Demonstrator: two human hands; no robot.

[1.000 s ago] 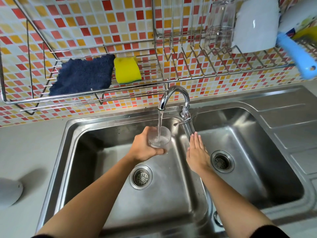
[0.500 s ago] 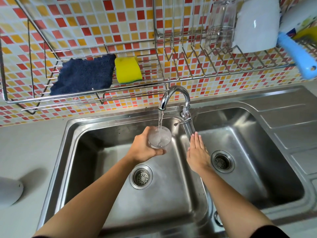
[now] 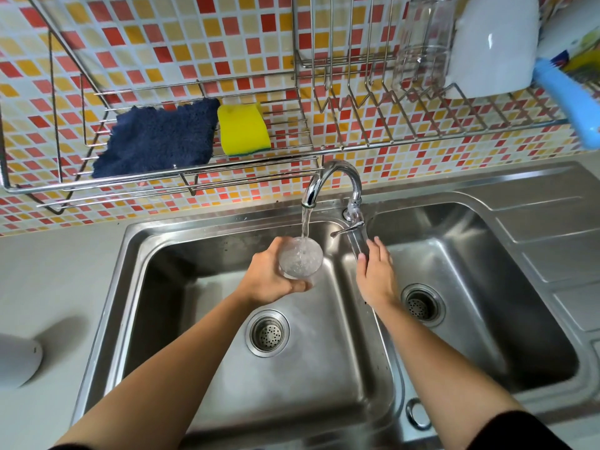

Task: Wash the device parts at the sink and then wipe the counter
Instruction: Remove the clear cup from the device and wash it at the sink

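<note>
Water (image 3: 305, 227) ran from the tap (image 3: 334, 180) into the cup (image 3: 300, 261) our left hand (image 3: 271, 277) gripped; at three o'clock, our right hand (image 3: 376, 274) hovered, fingers (image 3: 373, 251) extended, empty.

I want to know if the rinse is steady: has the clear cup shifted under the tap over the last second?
No. The clear cup in the left hand sits under the faucet stream as before, only tipped slightly more toward the camera.

Brushed steel sink (image 3: 535, 235), glossy chrome tap (image 3: 337, 172), fluffy cloth (image 3: 156, 138), clear cup (image 3: 300, 259).
</note>
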